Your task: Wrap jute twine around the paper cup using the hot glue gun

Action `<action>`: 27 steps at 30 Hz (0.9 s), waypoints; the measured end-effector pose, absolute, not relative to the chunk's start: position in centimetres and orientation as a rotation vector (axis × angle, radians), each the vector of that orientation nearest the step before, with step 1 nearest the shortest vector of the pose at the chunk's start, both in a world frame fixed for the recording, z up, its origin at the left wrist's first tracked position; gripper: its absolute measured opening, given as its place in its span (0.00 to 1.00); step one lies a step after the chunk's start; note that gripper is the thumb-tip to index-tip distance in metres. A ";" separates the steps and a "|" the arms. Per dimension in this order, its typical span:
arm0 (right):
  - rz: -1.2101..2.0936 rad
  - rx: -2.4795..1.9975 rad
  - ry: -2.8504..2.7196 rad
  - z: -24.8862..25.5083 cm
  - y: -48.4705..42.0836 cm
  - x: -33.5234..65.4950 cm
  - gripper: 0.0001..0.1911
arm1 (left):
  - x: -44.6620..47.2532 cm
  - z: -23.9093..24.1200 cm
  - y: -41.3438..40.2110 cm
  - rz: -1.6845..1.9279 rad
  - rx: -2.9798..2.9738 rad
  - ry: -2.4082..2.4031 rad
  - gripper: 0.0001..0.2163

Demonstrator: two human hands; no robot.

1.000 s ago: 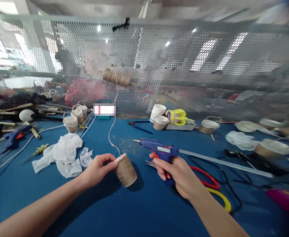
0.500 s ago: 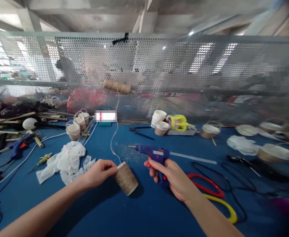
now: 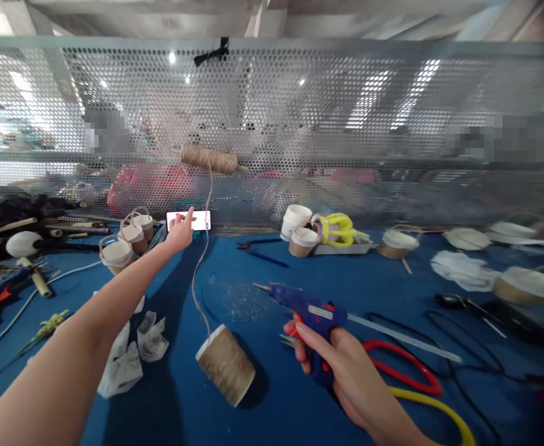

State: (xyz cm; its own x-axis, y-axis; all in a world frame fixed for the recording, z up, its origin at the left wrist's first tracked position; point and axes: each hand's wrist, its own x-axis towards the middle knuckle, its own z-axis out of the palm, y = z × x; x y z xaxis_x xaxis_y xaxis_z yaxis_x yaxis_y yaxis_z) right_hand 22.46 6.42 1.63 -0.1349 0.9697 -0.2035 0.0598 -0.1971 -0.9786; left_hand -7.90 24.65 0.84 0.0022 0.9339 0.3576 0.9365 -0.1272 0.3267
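Note:
My left hand [image 3: 179,233] is stretched out to a phone [image 3: 202,220] propped at the back, with a finger at its lit screen. Whether the fingertip presses the glass I cannot tell. In my right hand [image 3: 353,375] is a blue hot glue gun [image 3: 307,306], its nozzle pointing left and a glue stick [image 3: 402,337] sticking out behind. A cup wrapped in brown twine [image 3: 228,365] lies tilted on the table, touched by neither hand. From its rim a loose strand [image 3: 194,282] runs up to a twine spool [image 3: 211,160] at the mesh panel.
Red-and-yellow-handled scissors [image 3: 404,365] lie beside my right wrist, partly hidden. Pliers [image 3: 263,251], white cups [image 3: 296,220] and yellow-handled scissors [image 3: 337,229] stand along the back. Crumpled white material [image 3: 126,371] is under my left arm. Small baskets [image 3: 116,253] sit left; black cables [image 3: 467,347] trail right.
My left hand has let go of the twine-wrapped cup and moved up and away to the phone. The right hand still holds the glue gun. The view has shifted slightly.

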 end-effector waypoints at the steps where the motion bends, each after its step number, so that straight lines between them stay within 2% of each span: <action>1: 1.439 -1.345 -1.249 1.6 6.4 22.6 0.19 | -7.9 0.4 25.4 -0.772 -2.218 -2.053 0.31; 10: 1.418 -1.434 -1.287 1.4 6.5 22.6 0.18 | -7.6 -1.3 27.3 -0.681 -2.215 -1.997 0.29; 16: 1.443 -1.383 -1.259 1.4 6.5 22.7 0.18 | -7.3 0.0 25.8 -0.673 -2.175 -2.042 0.28; 20: 1.459 -1.311 -1.224 1.6 6.4 22.6 0.17 | -7.5 1.5 21.9 -0.632 -2.139 -2.136 0.24; 24: 1.489 -1.237 -1.221 2.3 6.0 22.3 0.17 | -7.9 2.9 15.5 -0.423 -2.364 -2.269 0.14; 27: 1.508 -1.193 -1.257 2.5 5.5 21.9 0.16 | -7.5 3.8 10.2 -0.307 -2.638 -2.325 0.17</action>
